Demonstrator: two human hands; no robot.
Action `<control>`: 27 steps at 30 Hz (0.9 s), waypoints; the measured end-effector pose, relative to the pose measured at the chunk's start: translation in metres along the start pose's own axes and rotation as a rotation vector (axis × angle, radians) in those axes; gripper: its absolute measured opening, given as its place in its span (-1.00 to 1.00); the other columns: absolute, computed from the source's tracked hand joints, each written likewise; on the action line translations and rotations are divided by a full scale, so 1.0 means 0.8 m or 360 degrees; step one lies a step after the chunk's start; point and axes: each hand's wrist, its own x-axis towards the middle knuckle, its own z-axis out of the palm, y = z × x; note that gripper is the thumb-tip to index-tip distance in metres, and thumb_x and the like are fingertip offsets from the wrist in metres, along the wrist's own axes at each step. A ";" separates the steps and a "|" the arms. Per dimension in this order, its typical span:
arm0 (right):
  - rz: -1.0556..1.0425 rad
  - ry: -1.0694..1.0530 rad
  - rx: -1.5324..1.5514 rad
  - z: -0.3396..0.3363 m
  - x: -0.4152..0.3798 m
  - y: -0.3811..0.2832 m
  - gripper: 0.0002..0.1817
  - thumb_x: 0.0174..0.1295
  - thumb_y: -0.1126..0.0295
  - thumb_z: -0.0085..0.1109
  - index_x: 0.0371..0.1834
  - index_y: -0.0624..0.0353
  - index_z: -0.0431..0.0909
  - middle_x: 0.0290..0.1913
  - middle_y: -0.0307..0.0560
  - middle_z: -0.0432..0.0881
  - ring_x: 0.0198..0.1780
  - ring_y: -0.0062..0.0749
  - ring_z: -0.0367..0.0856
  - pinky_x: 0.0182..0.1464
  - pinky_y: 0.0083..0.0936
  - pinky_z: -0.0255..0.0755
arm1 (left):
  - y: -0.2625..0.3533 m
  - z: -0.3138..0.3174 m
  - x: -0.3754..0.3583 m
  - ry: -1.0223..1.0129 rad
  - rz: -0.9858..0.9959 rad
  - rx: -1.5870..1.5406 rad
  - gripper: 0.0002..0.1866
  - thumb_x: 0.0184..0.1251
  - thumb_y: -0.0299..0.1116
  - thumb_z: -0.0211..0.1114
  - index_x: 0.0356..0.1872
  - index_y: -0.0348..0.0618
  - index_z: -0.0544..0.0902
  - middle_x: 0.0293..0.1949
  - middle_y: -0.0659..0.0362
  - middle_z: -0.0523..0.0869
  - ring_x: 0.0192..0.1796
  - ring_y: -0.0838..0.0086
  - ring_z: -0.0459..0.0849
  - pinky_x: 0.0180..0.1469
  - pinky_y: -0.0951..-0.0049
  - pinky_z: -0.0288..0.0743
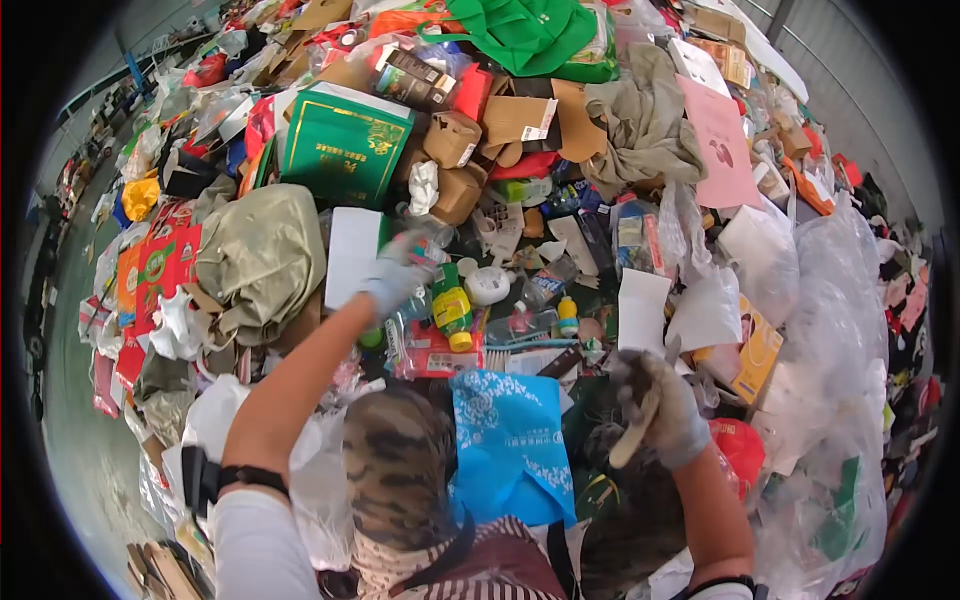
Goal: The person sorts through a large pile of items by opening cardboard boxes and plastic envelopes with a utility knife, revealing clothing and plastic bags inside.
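My left hand (398, 275), in a pale glove and blurred, is over the pile beside a white sheet (352, 258) and a green bottle with a yellow label (451, 308). Whether its fingers hold anything is unclear. On the right, my right hand (668, 412), in a dirty light glove, is closed round a light brown, flat stick-like piece (635, 435). Something dark lies at its fingertips. Between the hands are a small yellow bottle (567, 316), a white container (488, 286) and a blue printed bag (510, 430).
Mixed waste surrounds both hands. A green box (345, 145) and a green bag (530, 35) lie farther back. An olive cloth (262, 262) is at the left, a pink sheet (718, 145) and clear plastic film (840, 350) at the right.
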 end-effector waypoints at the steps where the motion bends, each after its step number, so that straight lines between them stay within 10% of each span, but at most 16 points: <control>1: -0.0014 -0.0020 0.0000 0.004 -0.002 0.001 -0.62 0.29 0.13 -0.11 -0.04 0.21 0.43 -0.30 -0.14 0.57 -0.36 -0.57 0.49 -0.38 -0.70 0.40 | 0.012 0.031 0.033 -0.0091 0.0074 0.0537 -0.35 0.03 -0.20 0.29 0.22 -0.01 0.33 0.11 -0.02 0.44 0.18 0.14 0.38 0.21 0.24 0.28; 9: 0.0431 -0.0022 -0.0016 0.037 0.015 -0.051 -0.59 0.24 0.09 0.06 -0.08 0.25 0.46 -0.31 -0.10 0.60 -0.50 -0.53 0.48 -0.53 -0.67 0.31 | -0.064 0.179 0.328 -0.0321 -0.0006 0.2083 -0.22 -0.02 0.05 0.31 0.26 -0.02 0.30 0.32 0.05 0.25 0.37 0.17 0.17 0.31 -0.06 0.01; 12: 0.0550 0.0086 0.0051 0.026 0.029 -0.047 -0.54 0.22 0.03 0.07 -0.11 0.26 0.45 -0.37 -0.07 0.60 -0.58 -0.56 0.44 -0.59 -0.71 0.26 | -0.099 0.167 0.377 -0.0213 -0.0071 0.2338 -0.27 0.08 -0.15 0.27 0.31 -0.03 0.23 0.27 0.12 0.36 0.34 0.20 0.25 0.28 -0.06 0.06; 14: 0.1035 -0.0224 0.0372 -0.004 0.029 -0.043 -0.28 0.12 0.12 0.23 0.26 0.30 0.20 0.10 0.23 0.44 0.06 -0.29 0.51 0.01 -0.49 0.44 | -0.099 0.150 0.382 -0.0308 0.0019 0.2584 -0.40 0.11 -0.26 0.24 0.24 -0.01 0.35 0.19 0.19 0.46 0.27 0.26 0.35 0.13 -0.02 0.28; 15: 0.1077 -0.0243 0.0342 -0.003 0.032 -0.043 -0.24 0.12 0.05 0.22 0.28 0.28 0.18 0.14 0.23 0.42 0.07 -0.35 0.51 0.00 -0.57 0.45 | -0.104 0.150 0.387 -0.0320 0.0017 0.2586 -0.40 0.11 -0.26 0.24 0.24 -0.01 0.35 0.19 0.19 0.46 0.27 0.26 0.35 0.13 -0.02 0.28; 16: 0.1084 -0.0247 0.0349 0.016 0.037 -0.049 -0.24 0.12 0.05 0.22 0.28 0.28 0.18 0.14 0.23 0.42 0.07 -0.35 0.51 0.00 -0.57 0.45 | -0.105 0.147 0.392 -0.0475 -0.0005 0.2608 -0.49 0.15 -0.29 0.21 0.19 0.00 0.42 0.15 0.22 0.49 0.21 0.30 0.41 0.02 0.03 0.37; 18: 0.0804 0.0011 0.0155 0.059 0.043 -0.062 -0.55 0.22 0.05 0.05 -0.10 0.27 0.45 -0.40 -0.05 0.59 -0.57 -0.55 0.46 -0.59 -0.72 0.26 | -0.111 0.141 0.394 -0.0616 -0.0022 0.2638 -0.57 0.18 -0.32 0.17 0.14 0.01 0.49 0.11 0.24 0.52 0.16 0.33 0.47 -0.08 0.08 0.46; 27: 0.0543 -0.0159 -0.0191 0.048 0.005 -0.052 -0.50 0.21 0.02 0.00 -0.06 0.28 0.43 -0.36 -0.02 0.62 -0.52 -0.53 0.50 -0.55 -0.68 0.30 | -0.016 0.035 0.274 -0.1482 -0.0094 0.2638 -0.32 -0.27 -0.06 0.52 0.00 -0.07 0.59 0.07 0.09 0.56 0.05 0.28 0.60 -0.07 0.31 0.54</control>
